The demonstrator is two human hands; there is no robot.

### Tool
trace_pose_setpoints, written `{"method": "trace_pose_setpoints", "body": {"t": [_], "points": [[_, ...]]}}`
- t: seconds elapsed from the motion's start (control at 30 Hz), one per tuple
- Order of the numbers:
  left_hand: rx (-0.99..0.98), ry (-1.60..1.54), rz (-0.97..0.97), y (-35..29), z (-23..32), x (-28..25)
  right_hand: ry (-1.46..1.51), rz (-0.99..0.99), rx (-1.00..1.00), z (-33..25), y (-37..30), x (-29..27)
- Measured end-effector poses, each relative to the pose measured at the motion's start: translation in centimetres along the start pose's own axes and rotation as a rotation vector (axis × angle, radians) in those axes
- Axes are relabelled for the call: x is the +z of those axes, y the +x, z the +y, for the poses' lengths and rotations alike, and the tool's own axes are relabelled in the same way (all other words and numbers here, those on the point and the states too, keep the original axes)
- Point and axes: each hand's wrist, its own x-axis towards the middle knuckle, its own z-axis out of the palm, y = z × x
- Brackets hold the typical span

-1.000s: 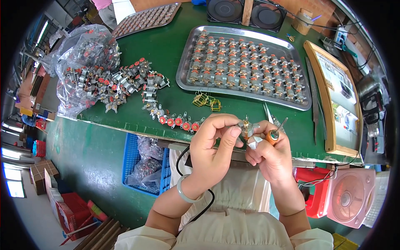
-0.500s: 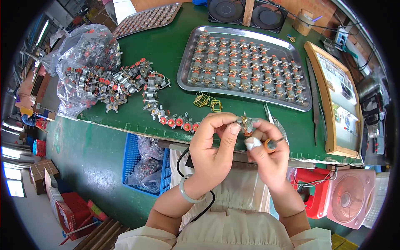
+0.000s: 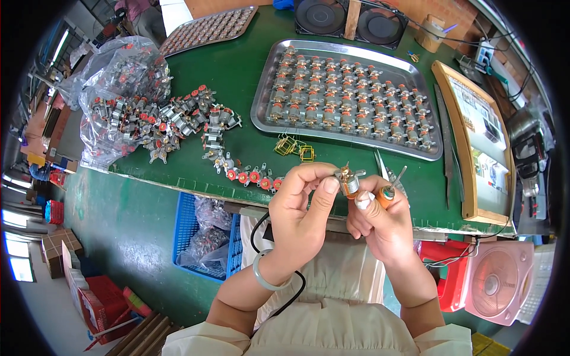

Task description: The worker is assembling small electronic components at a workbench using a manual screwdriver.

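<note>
While the left hand (image 3: 300, 204) pinches a small motor part (image 3: 348, 180) between thumb and fingers above the green desk (image 3: 237, 89) edge, the right hand (image 3: 383, 222) grips an orange-handled tool (image 3: 389, 190) just beside it; a metal tray (image 3: 264, 98) of similar parts lies behind.

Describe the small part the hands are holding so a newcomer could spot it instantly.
Start at the steel tray on the green table, then drop to its near edge. There the left hand pinches a small metal part, the only one lifted off the table.

Green bench (image 3: 237, 65), tray (image 3: 264, 98), loose motors (image 3: 178, 121)
</note>
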Motion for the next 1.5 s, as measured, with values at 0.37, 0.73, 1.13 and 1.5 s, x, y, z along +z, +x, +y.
{"method": "trace_pose_setpoints", "body": {"t": [0.37,0.73,1.13,1.5], "points": [[0.024,-0.02,-0.018,1.1,0.7,-1.7,-1.832,0.384,-0.31,-3.7,1.9,-2.3],[-0.314,-0.286,-0.202,1.4,1.0,-0.9,-1.266,0.129,-0.43,-4.0,1.0,-4.2],[-0.133,-0.111,-0.26,1.4,-0.3,-0.5,-1.398,-0.159,-0.829,-3.9,0.8,-2.2],[-0.04,-0.077,-0.326,1.8,-0.6,-0.7,-1.34,-0.136,-0.674,-4.4,0.1,-1.1]]}}
